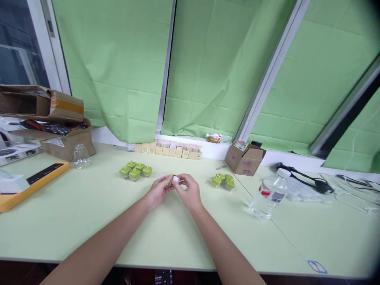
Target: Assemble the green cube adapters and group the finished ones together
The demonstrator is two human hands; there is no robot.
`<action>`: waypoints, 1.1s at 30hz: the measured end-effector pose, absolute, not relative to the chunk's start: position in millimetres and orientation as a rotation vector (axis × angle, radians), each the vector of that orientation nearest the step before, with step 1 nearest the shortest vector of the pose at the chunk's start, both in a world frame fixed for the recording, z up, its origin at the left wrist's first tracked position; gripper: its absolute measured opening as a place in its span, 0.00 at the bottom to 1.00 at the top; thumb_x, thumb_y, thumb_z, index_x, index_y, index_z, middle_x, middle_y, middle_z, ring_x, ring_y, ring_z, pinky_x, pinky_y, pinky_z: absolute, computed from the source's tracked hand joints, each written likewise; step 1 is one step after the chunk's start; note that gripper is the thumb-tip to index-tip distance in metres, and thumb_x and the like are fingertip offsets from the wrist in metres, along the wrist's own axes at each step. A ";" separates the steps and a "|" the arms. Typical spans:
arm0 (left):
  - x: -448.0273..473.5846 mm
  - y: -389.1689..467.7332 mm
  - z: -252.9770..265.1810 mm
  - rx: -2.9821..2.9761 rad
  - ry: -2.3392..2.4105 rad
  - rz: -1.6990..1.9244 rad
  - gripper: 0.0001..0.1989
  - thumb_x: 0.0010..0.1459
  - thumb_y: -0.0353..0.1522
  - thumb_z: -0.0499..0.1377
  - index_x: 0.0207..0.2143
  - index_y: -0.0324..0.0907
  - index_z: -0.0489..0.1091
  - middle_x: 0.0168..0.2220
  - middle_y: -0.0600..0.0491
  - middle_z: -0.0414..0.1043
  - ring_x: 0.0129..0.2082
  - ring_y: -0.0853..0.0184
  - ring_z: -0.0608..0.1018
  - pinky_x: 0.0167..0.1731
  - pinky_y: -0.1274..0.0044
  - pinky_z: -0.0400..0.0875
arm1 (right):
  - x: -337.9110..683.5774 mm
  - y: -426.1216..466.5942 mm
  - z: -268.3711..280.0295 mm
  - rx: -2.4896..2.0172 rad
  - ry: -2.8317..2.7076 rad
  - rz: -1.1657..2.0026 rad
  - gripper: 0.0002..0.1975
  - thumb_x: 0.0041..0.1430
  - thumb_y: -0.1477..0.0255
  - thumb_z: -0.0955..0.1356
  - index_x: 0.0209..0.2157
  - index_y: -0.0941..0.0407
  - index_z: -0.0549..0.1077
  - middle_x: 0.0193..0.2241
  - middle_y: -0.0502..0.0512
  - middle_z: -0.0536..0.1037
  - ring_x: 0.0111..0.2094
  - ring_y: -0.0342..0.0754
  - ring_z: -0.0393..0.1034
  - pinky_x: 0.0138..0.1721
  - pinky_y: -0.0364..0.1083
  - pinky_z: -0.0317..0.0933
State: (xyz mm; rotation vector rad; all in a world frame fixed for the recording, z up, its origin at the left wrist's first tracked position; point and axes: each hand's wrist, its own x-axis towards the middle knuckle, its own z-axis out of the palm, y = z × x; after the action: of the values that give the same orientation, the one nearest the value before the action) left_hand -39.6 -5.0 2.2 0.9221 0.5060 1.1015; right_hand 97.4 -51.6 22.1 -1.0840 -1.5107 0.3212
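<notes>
Over the middle of the table, my left hand and my right hand meet, fingers closed on one small green-and-white piece. My fingers cover much of it; the white part faces my right thumb. To the left of my hands sits a group of small clear containers with green square tops, each with a pale yellow stub on top. A second group of the same green-topped containers is on the right, apart from my right hand.
Small open cardboard boxes line the back edge. A brown carton and a clear water bottle stand at right, with cables beyond. On the left are a yellow-edged power strip, a clear plastic piece and stacked cartons.
</notes>
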 end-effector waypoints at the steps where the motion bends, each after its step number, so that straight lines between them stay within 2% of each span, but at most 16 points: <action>1: -39.7 -5.0 2.1 0.920 0.499 1.100 0.14 0.51 0.40 0.67 0.34 0.38 0.76 0.34 0.49 0.76 0.37 0.66 0.77 0.41 0.76 0.71 | 97.3 -51.6 22.3 -1.083 -1.511 0.321 0.08 0.55 0.67 0.70 0.36 0.54 0.75 0.36 0.55 0.75 0.37 0.47 0.72 0.40 0.47 0.71; 8: -41.0 -3.7 -0.2 0.929 0.487 1.093 0.14 0.53 0.41 0.65 0.34 0.38 0.76 0.37 0.48 0.77 0.41 0.65 0.77 0.43 0.77 0.71 | 96.5 -51.1 24.0 -1.112 -1.515 0.305 0.10 0.52 0.67 0.71 0.37 0.54 0.75 0.37 0.56 0.76 0.37 0.48 0.71 0.41 0.48 0.70; 15: -41.4 -3.1 -1.2 0.924 0.459 1.101 0.12 0.54 0.39 0.66 0.34 0.39 0.77 0.35 0.51 0.76 0.38 0.69 0.76 0.41 0.79 0.70 | 94.7 -52.2 25.1 -1.088 -1.490 0.292 0.09 0.51 0.67 0.72 0.35 0.53 0.77 0.36 0.55 0.77 0.36 0.48 0.72 0.41 0.47 0.69; 27: -41.1 -5.7 -1.4 0.972 0.474 1.133 0.12 0.53 0.39 0.66 0.34 0.39 0.77 0.36 0.50 0.76 0.37 0.68 0.76 0.39 0.79 0.69 | 94.0 -52.3 26.5 -1.102 -1.466 0.343 0.09 0.51 0.66 0.72 0.35 0.54 0.79 0.34 0.56 0.77 0.34 0.48 0.73 0.40 0.47 0.72; 33: -39.1 -7.2 0.0 0.990 0.459 1.159 0.13 0.53 0.40 0.65 0.35 0.38 0.77 0.39 0.48 0.76 0.42 0.66 0.75 0.42 0.78 0.70 | 94.4 -52.8 25.8 -1.067 -1.513 0.272 0.09 0.54 0.69 0.71 0.38 0.53 0.80 0.36 0.55 0.78 0.37 0.47 0.74 0.40 0.46 0.72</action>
State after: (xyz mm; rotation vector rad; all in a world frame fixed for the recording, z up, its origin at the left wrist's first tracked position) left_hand -39.1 -7.2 0.0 0.9901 0.4591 1.1594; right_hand 94.4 -52.8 25.8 -1.0665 -1.5132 0.2724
